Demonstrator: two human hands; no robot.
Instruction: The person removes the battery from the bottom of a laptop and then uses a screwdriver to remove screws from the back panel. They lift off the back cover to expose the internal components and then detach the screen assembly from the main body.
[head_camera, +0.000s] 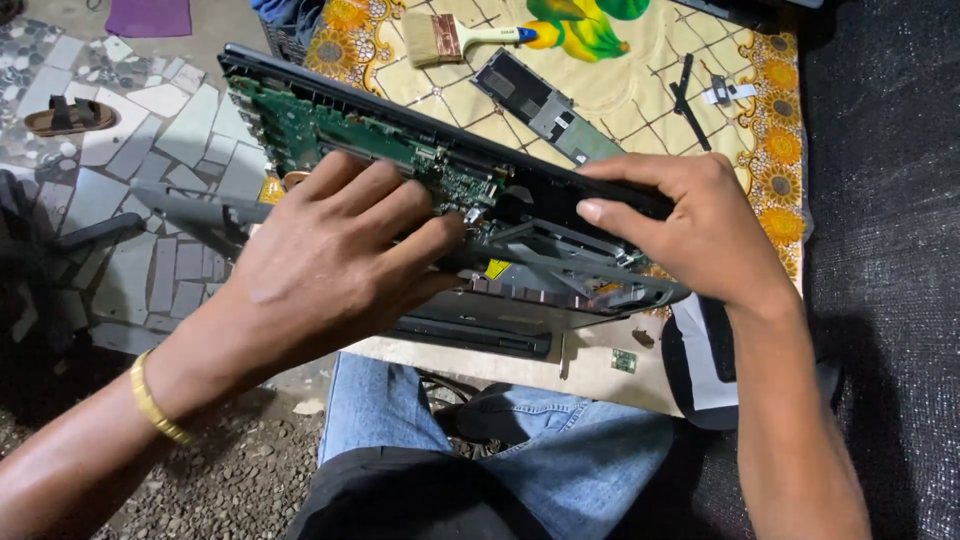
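left hand (330, 250) lay flat, fingers spread and slightly curled, pressing on the green circuit board (350, 135) and the grey inner frame of an opened laptop (470, 215); it gripped nothing fully, resting on the upper face. right hand (690, 225) was closed over the far black edge of the same laptop, thumb on the near side and fingers wrapped over the rim. the laptop was held tilted above the table edge and the person's lap, its long axis running from upper left to lower right, so that the board end lay toward the left hand and the hinge end toward the right; both hands touched it. a small yellow label (497, 268) showed on the grey frame between the hands. behind it, on the yellow flowered cloth (780, 140), lay a paintbrush (455, 38), a detached grey metal part (545, 105) and a small green chip (624, 361) near the front edge.
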